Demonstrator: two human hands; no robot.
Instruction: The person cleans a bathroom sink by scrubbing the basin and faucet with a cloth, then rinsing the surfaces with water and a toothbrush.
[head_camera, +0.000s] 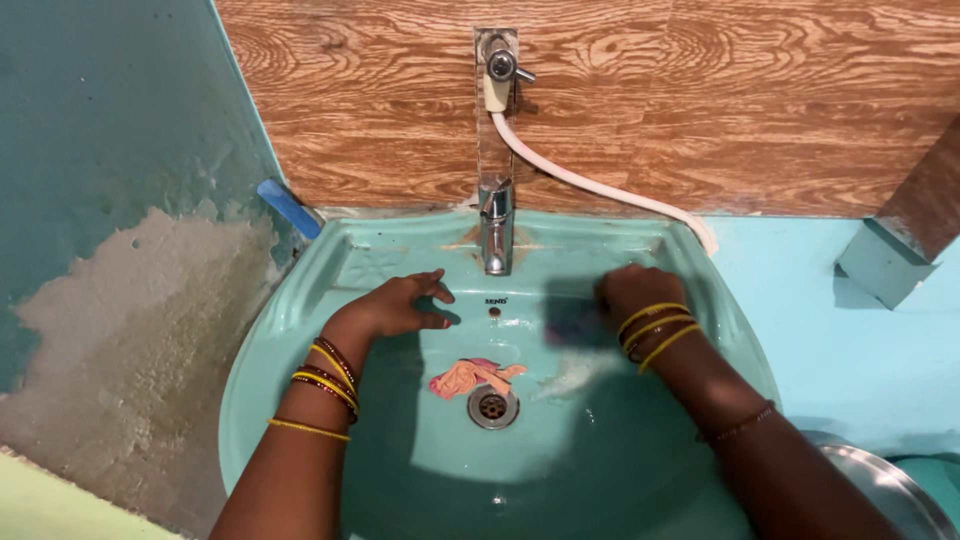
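A green sink (300, 330) is sitting against a wall of brown wood boards (700, 100). Left of the sink, the wall (120, 330) is showing blue paint and a big grey patch. A silver tap (496, 228) is standing at the back of the sink, and a white hose (590, 185) is hanging down from a valve above it. A small blue thing (290, 208) is resting at the sink's back left corner.

Inside the sink, a pink scrap (470, 377) is lying just above the drain (492, 406). The left hand (395, 305) is resting half open on the sink's inner wall, holding nothing. The right hand (632, 290) is curling over something dark and blurry (572, 325); I cannot tell what it is.
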